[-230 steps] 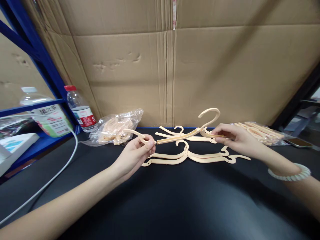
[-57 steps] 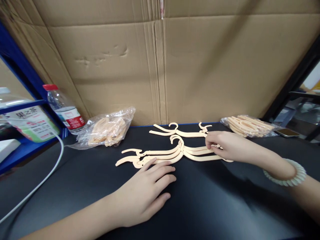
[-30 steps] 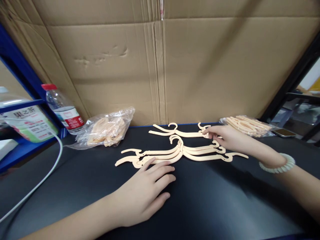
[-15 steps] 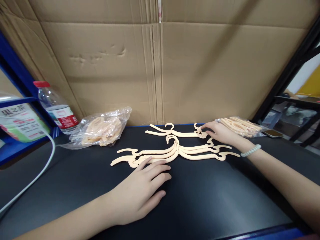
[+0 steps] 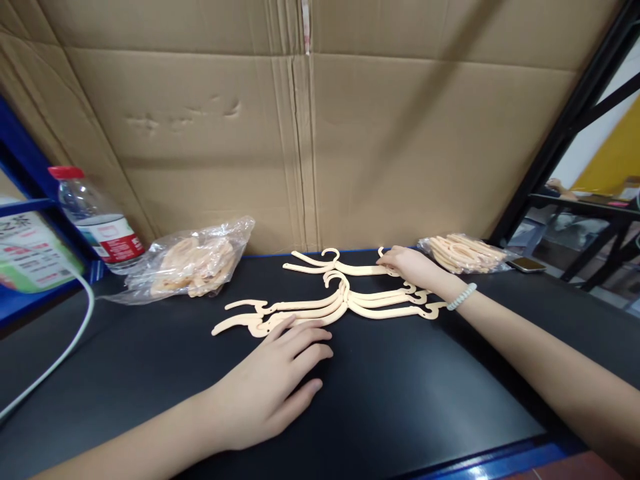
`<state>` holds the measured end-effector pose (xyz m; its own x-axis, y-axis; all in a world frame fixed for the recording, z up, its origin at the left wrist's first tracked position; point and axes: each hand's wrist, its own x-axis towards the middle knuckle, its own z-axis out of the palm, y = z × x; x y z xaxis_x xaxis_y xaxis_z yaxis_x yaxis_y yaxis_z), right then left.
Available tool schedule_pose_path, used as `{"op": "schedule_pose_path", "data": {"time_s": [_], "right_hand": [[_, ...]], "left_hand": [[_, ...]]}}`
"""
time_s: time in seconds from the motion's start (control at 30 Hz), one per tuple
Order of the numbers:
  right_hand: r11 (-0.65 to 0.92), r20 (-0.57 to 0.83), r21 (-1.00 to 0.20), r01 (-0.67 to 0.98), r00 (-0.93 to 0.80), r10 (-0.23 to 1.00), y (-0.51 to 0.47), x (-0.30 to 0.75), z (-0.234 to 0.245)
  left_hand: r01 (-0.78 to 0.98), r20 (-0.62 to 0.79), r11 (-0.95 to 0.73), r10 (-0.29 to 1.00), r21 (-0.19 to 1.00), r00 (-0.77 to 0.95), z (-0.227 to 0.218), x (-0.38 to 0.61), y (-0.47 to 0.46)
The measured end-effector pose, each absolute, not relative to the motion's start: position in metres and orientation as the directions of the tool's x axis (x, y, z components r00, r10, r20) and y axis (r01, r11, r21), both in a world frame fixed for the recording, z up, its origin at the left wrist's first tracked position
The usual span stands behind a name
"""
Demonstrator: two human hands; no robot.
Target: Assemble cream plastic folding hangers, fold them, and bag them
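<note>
Hangers (image 5: 346,303) lie flat — left hand (image 5: 273,377) spread, right hand (image 5: 413,268) at the rearmost — grip unclear

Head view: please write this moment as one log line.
left hand: open, at front hangers | right hand: at right end of rear hanger, grip unclear | bottle: left side

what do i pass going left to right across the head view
Red-capped bottle → left clear bag of pale pieces → left hand → right hand → right clear bag of pale pieces → phone. The loose hangers span too widely to place.
</note>
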<state>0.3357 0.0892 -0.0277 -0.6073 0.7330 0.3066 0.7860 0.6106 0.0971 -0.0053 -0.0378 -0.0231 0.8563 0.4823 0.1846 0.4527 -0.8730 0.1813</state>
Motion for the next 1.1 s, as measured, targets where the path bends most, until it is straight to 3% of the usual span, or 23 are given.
{"op": "schedule_pose_path", "data": {"time_s": [0.7, 0.93, 1.1], "right_hand": [[0.529, 0.374, 0.159, 0.834, -0.547, 0.749, 0.088, 0.344, -0.027], [0.521, 0.602, 0.129, 0.844, -0.483, 0.635, 0.080, 0.354, -0.017], [0.573, 0.789, -0.076, 0.816, -0.303, 0.535, 0.060, 0.339, -0.003]], "left_hand": [[0.432, 0.233, -0.872, 0.481, 0.232, 0.845, -0.022, -0.004, -0.038], [0.432, 0.236, -0.871, 0.482, 0.234, 0.844, -0.023, -0.004, -0.038], [0.366, 0.316, -0.864, 0.475, 0.347, 0.821, -0.022, -0.002, -0.044]]}}
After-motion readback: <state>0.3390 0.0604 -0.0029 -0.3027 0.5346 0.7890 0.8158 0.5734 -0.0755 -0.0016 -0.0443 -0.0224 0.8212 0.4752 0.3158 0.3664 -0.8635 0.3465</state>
